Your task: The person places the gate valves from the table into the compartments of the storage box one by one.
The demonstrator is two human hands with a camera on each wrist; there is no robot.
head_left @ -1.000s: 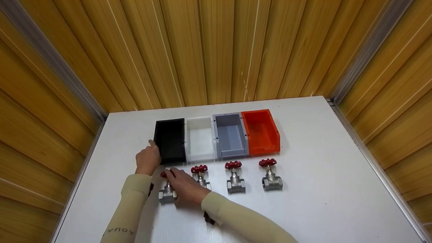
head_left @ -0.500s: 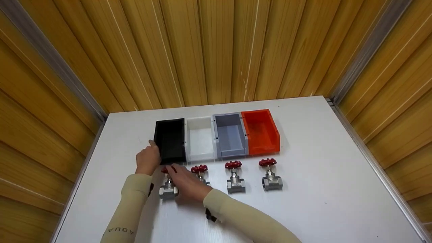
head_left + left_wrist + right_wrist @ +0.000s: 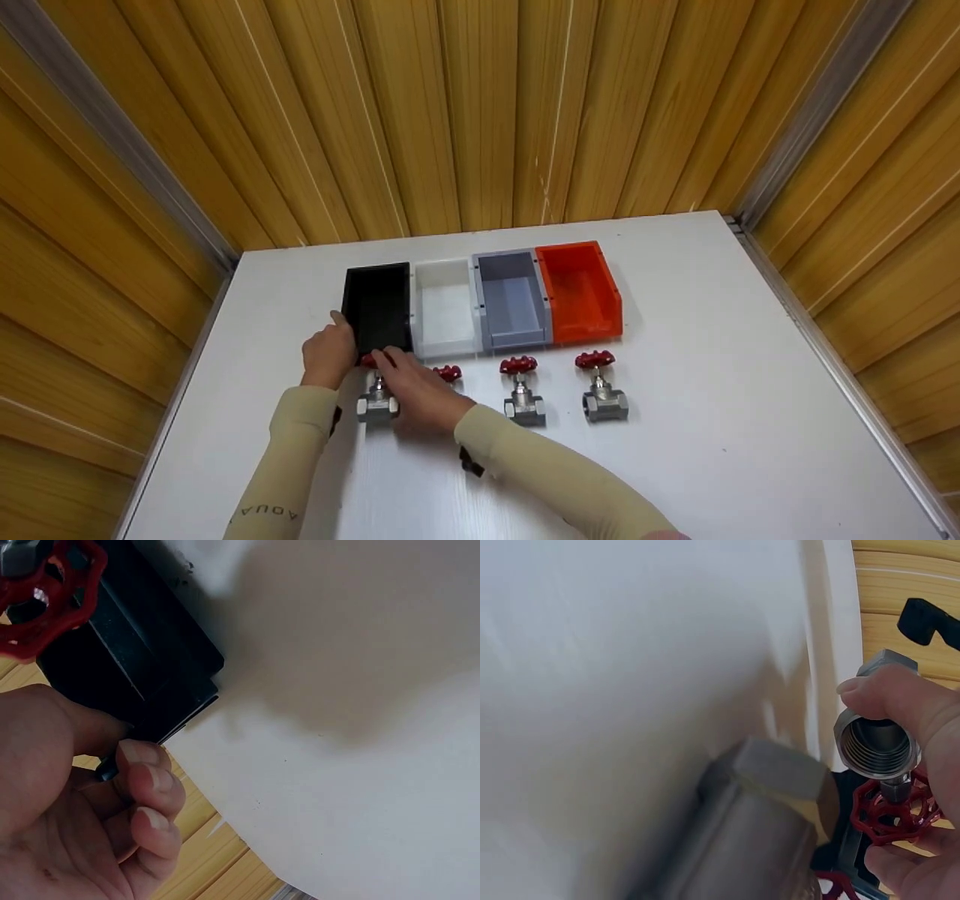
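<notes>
My left hand (image 3: pixel 328 356) pinches the left wall of the black bin (image 3: pixel 379 311), at the left end of a row of bins. In the left wrist view the thumb and curled fingers (image 3: pixel 154 778) close on its rim. My right hand (image 3: pixel 421 391) holds the leftmost gate valve (image 3: pixel 377 407), a metal body with a red handwheel (image 3: pixel 892 814), close to the black bin's front edge. The right wrist view has the thumb on the metal body and fingertips at the handwheel. Behind the right hand, a second valve (image 3: pixel 448 373) is mostly hidden.
White (image 3: pixel 446 307), grey (image 3: pixel 514 304) and orange (image 3: pixel 581 296) bins adjoin the black one. Two more valves, a middle one (image 3: pixel 523 405) and a right one (image 3: pixel 604 401), stand before them on the white table (image 3: pixel 712 420). Wood-look panels (image 3: pixel 480 112) enclose the back and sides.
My right hand has moved the leftmost valve forward, toward the black bin, and slightly right. The left hand has stayed at the bin's wall.
</notes>
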